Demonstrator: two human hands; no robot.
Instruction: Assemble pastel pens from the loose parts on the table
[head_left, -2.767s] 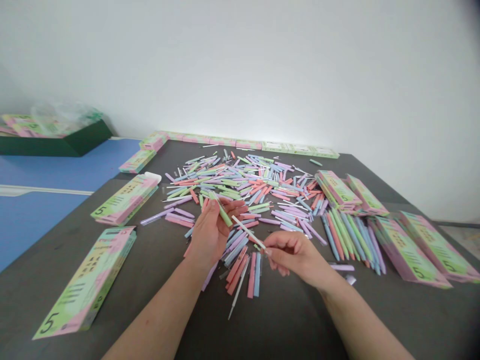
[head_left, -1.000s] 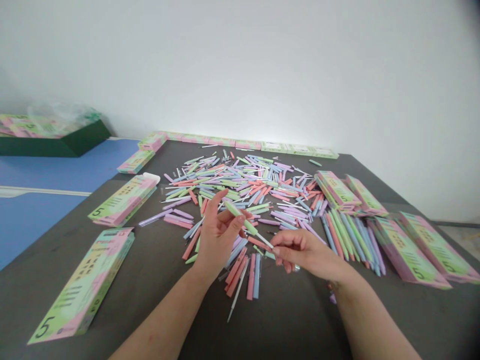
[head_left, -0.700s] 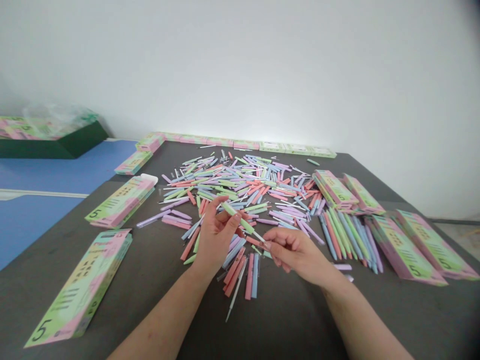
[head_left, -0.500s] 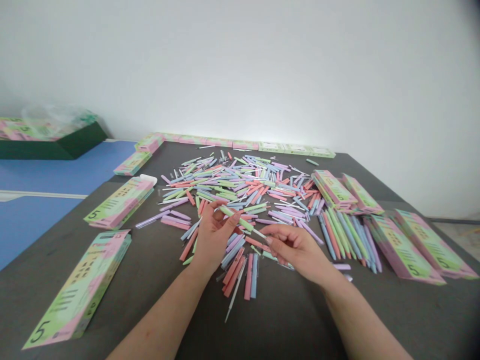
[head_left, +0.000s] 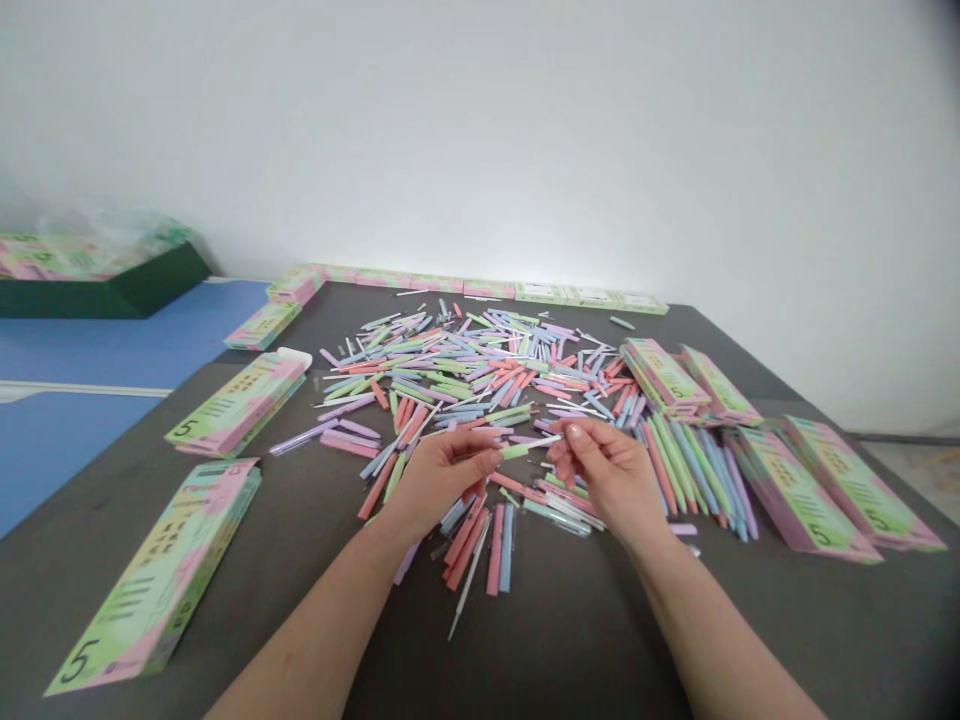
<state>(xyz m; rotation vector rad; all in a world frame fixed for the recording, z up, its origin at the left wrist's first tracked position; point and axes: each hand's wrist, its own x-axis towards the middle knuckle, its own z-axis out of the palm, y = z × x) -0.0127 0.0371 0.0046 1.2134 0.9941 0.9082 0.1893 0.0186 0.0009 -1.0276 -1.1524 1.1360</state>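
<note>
My left hand (head_left: pixel 439 478) pinches a light green pen barrel (head_left: pixel 515 452), most of it hidden behind the fingers. A white pen refill (head_left: pixel 541 442) sticks out of the barrel's right end. My right hand (head_left: pixel 609 472) has thumb and fingers closed at the refill's far tip. Both hands are raised over a loose pile of pastel pen parts (head_left: pixel 442 370) in green, blue, purple and coral. Below them on the table lie coral barrels (head_left: pixel 466 545), a blue barrel (head_left: pixel 508 550) and a loose white refill (head_left: pixel 469 585).
A row of pens (head_left: pixel 694 468) lies to the right, beside printed boxes (head_left: pixel 829 490) marked 5. More such boxes (head_left: pixel 154 580) lie along the left side of the dark table (head_left: pixel 585 640) and its back edge. A dark green tray (head_left: pixel 161 278) stands on a blue surface at far left.
The green barrel has tilted nearer level and sits more inside my left hand. My right hand has moved up and slightly right, its fingers now at the refill's end.
</note>
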